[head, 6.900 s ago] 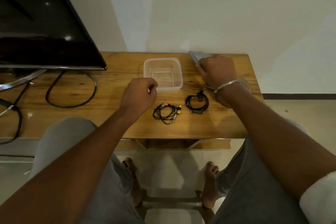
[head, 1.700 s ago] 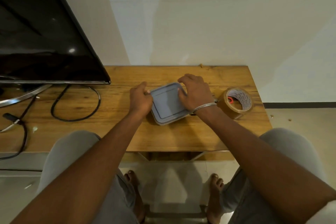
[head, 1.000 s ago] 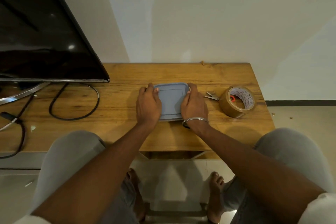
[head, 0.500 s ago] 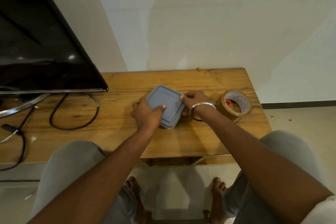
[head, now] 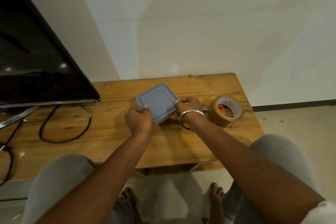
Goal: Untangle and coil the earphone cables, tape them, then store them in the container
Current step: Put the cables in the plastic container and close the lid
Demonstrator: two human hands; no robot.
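Note:
The container [head: 157, 103] sits on the wooden table [head: 112, 133], covered by its grey-blue lid and turned at an angle. My left hand [head: 139, 120] grips its near left corner with the thumb on the lid. My right hand [head: 189, 107], a metal bangle on the wrist, holds the right side with the thumb pressing on the lid's edge. No earphone cables are visible; the lid hides the inside of the container.
A roll of brown tape [head: 226, 111] stands just right of my right hand, with a scissor tip [head: 206, 109] showing between them. A TV [head: 36, 60] on a metal stand fills the left, with black cables [head: 65, 123] looped on the table. The wall is close behind.
Both hands have shifted along the lidded container's edges as it turned on the table. The container has moved slightly away from me. Long before, it was open and two coiled earphones lay on the table.

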